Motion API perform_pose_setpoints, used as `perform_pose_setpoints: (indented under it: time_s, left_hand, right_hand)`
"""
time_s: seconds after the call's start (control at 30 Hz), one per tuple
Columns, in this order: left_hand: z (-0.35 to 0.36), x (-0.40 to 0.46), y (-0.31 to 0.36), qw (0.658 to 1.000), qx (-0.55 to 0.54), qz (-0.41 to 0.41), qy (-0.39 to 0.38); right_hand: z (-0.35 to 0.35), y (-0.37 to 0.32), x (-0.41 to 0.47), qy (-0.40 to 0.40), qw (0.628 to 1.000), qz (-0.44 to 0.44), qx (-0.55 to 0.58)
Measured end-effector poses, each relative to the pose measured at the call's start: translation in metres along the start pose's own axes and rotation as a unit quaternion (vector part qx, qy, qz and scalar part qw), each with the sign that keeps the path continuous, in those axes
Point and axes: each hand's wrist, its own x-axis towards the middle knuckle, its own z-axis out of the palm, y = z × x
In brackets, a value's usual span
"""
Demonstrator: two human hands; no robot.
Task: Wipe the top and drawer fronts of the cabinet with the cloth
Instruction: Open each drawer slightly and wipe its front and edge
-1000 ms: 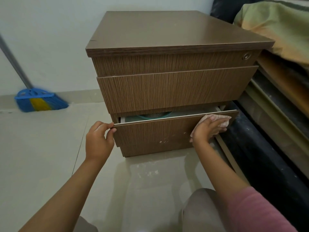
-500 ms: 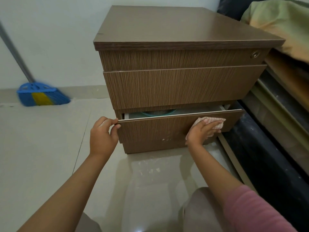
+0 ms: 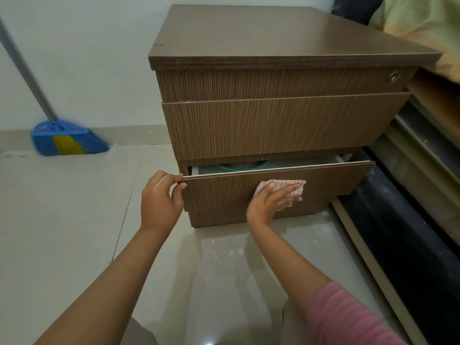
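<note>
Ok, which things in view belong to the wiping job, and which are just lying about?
Job: cabinet; bottom drawer, pulled partly open; cloth on its front; left hand gripping the drawer's left edge; right hand pressing the cloth flat.
Lying about: broom against the wall; bedding on the right.

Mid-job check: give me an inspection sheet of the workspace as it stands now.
Surface: cabinet top, brown laminate, small chip on its left edge.
Job's things: bottom drawer pulled partly open; cloth flat against its front.
Clutter: teal round rim inside the open drawer, identity unclear.
Grippers: left hand pinches the drawer front's top left corner; right hand presses the cloth with straight fingers.
Cables: nothing seen.
Surroundings: tiled floor; blue and yellow broom by the wall on the left; bedding on the right.
</note>
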Motion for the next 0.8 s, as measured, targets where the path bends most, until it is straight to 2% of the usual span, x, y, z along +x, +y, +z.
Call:
perform_pose_setpoints:
  time_s: [0.2, 0.37, 0.57, 0.8]
  left_hand:
    - [0.000, -0.001, 0.002, 1.000, -0.005, -0.011, 0.002]
    - [-0.001, 0.000, -0.001, 1.000, -0.004, -0.010, -0.002]
    - [-0.001, 0.002, -0.003, 1.000, -0.010, -0.006, -0.006]
    - [-0.004, 0.005, -0.004, 1.000, -0.016, 0.005, -0.015]
  right_hand:
    - [-0.008, -0.017, 0.014, 0.024, 0.999, -0.024, 0.006]
    - [0.020, -0.023, -0.027, -0.022, 0.994, -0.110, -0.001]
    - [0.044, 0.014, -0.059, -0.080, 0.995, -0.066, -0.003]
    - [0.028, -0.006, -0.032, -0.010, 0.996, -0.090, 0.010]
